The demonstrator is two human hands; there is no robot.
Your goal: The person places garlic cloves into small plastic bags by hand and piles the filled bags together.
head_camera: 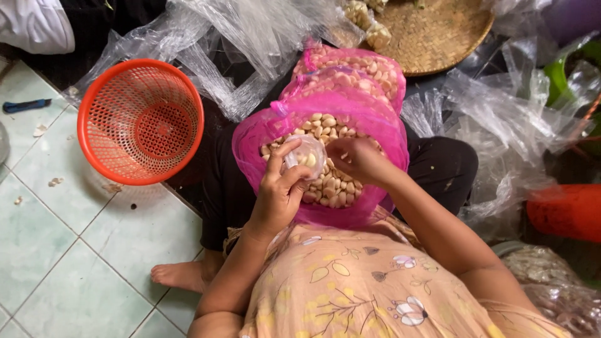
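My left hand (280, 191) holds a small clear plastic bag (305, 155) with a few peeled garlic cloves inside, just over a pink mesh sack (382, 134) on my lap. The sack is full of pale peeled garlic cloves (332, 184). My right hand (360, 158) is beside the bag's mouth, fingers pinched together over the cloves; whether it holds a clove is hidden.
An orange plastic basket (141, 122) lies tipped on the tiled floor (56, 250) to my left. Crumpled clear plastic sheets (501, 119) surround me. A woven bamboo tray (432, 34) with small filled bags sits beyond the sack. An orange tub (566, 213) stands at right.
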